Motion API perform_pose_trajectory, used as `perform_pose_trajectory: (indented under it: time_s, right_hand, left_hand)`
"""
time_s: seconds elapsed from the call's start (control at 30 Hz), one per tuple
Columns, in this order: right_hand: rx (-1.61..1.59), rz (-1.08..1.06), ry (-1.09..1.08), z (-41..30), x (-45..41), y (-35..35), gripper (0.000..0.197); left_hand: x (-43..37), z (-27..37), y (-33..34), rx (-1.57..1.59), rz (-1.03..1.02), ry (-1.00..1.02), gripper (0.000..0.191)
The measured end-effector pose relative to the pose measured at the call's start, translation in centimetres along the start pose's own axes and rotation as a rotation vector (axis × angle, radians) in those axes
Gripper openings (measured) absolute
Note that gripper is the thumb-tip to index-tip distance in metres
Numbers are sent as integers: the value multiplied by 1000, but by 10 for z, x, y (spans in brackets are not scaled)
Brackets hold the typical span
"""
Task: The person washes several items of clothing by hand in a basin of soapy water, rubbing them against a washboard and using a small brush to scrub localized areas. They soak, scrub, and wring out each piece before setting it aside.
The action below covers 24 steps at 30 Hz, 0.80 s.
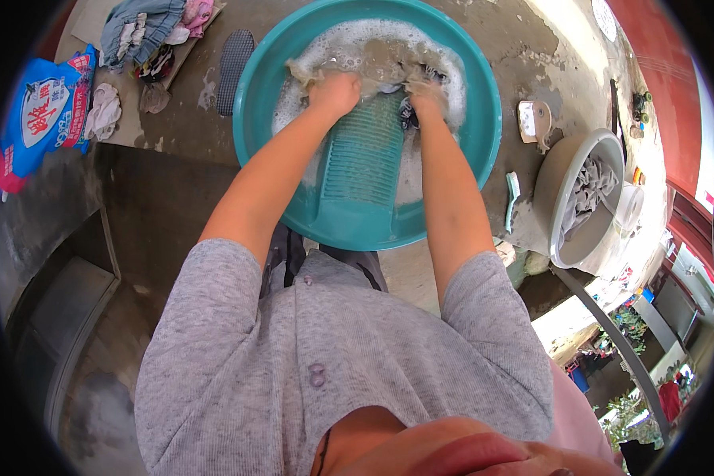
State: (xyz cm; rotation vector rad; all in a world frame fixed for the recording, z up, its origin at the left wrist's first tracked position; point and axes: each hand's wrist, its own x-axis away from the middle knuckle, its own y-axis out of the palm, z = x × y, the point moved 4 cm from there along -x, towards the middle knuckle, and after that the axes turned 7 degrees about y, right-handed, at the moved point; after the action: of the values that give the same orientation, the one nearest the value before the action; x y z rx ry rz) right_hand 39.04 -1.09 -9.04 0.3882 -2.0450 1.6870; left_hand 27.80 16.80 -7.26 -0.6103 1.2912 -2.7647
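Note:
A round teal plastic basin (491, 89) with a ribbed washboard (363, 172) moulded into its near side lies before me. It holds cloudy water and white suds (387, 30). My left hand (334, 92) is closed in a fist on a thin, wet, pale cloth (300, 72) at the washboard's upper left. At its upper right, my right hand (426, 100) grips wet cloth too. A dark patterned piece of fabric (409, 113) shows beside that hand, against the washboard. Whether the pale and dark parts belong to one garment, I cannot tell.
Left on the concrete ledge are a blue detergent bag (47, 113), a crumpled white cloth (104, 112), piled clothes (146, 30) and a dark checked insole (235, 71). Right are a soap dish (534, 122), a scrub brush (512, 199) and a tilted grey basin (544, 178) holding grey cloth (592, 187).

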Motion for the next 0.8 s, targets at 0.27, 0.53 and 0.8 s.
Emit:
perform_pose_trajectory:
  time_s: [0.27, 0.53, 0.8]
  right_hand:
    - [-1676, -411, -246, -15, 110, -44, 32]
    - [-2022, -915, 41, 12, 140, -27, 44]
    - [-985, -142, -246, 23, 73, 24, 34]
  left_hand:
    - [36, 54, -16, 1516, -82, -795, 68]
    - [40, 46, -6, 1742, -343, -484, 36]
    - [56, -1, 12, 680, -138, -155, 47]
